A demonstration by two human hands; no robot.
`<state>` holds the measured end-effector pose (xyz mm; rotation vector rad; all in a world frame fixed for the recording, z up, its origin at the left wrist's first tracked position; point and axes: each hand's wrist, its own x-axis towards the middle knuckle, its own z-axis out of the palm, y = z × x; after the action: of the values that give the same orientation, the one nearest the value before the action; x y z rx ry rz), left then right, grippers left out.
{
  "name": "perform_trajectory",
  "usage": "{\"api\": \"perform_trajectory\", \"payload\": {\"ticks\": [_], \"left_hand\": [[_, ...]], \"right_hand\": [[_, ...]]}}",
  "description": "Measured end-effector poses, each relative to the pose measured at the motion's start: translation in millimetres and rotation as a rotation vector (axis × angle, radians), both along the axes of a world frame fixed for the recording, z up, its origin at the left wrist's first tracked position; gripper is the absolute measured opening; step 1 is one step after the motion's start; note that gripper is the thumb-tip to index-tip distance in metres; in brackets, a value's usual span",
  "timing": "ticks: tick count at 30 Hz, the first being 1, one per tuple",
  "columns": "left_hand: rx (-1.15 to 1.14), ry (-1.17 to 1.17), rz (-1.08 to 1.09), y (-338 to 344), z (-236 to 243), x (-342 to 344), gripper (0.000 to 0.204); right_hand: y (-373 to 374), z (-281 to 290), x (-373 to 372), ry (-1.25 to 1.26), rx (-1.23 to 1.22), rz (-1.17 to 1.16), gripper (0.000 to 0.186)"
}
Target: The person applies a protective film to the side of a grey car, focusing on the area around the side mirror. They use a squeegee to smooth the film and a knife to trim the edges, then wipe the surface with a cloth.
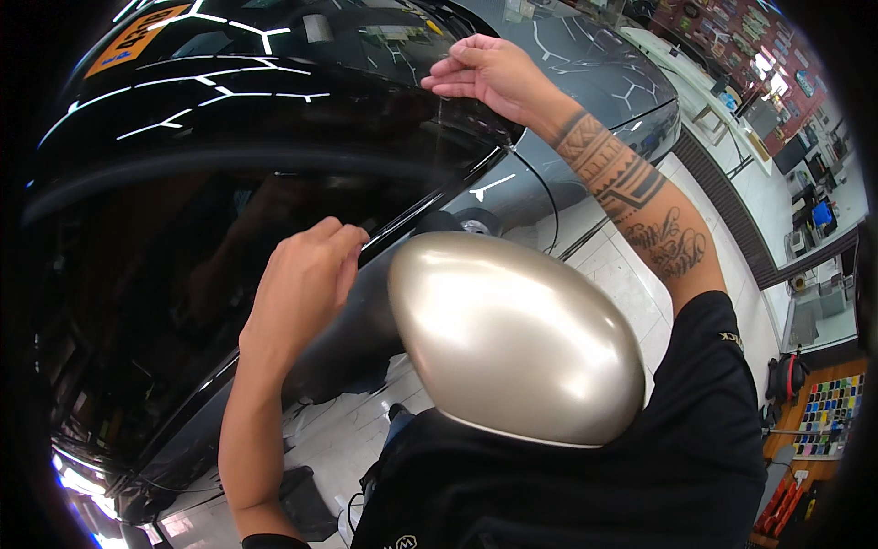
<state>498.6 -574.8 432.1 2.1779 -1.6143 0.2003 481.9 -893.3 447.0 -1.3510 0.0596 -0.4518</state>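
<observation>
My left hand (309, 274) is closed, fingers curled down at the lower edge of the car's dark side window (192, 247), beside the black trim strip (439, 197). Whatever its fingertips pinch is hidden. Raised over the front end of the glass, my right hand (485, 78) has its thumb pressed to its fingers. Anything thin between them is too faint to make out. Right below my hands, close to my body, sits the car's champagne-coloured door mirror (512, 339), which neither hand touches.
The car's grey bonnet (585, 69) lies beyond the windscreen. An orange label (137, 41) shows at the upper left. To the right are a white-tiled floor (631, 274), a long white counter (704, 110), and a rack of coloured swatches (830, 416). A dark chair-like object (306, 503) stands low left.
</observation>
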Motion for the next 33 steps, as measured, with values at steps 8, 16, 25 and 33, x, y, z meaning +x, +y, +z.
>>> {"api": "perform_trajectory", "payload": {"ticks": [8,16,25,33], "left_hand": [[-0.071,-0.074,0.014,-72,24,10,0.012],[0.036,-0.015,-0.017,-136,3,35,0.017],[0.227,0.329,0.143,-198,3,30,0.018],[0.069,0.534,0.212,-229,-14,41,0.018]], "right_hand": [[-28,2,23,-0.028,-0.088,0.029,0.013],[-43,-11,6,-0.160,-0.041,-0.007,0.013],[-81,-10,17,-0.379,0.065,0.005,0.013],[-75,23,6,-0.432,-0.235,-0.166,0.012]]}}
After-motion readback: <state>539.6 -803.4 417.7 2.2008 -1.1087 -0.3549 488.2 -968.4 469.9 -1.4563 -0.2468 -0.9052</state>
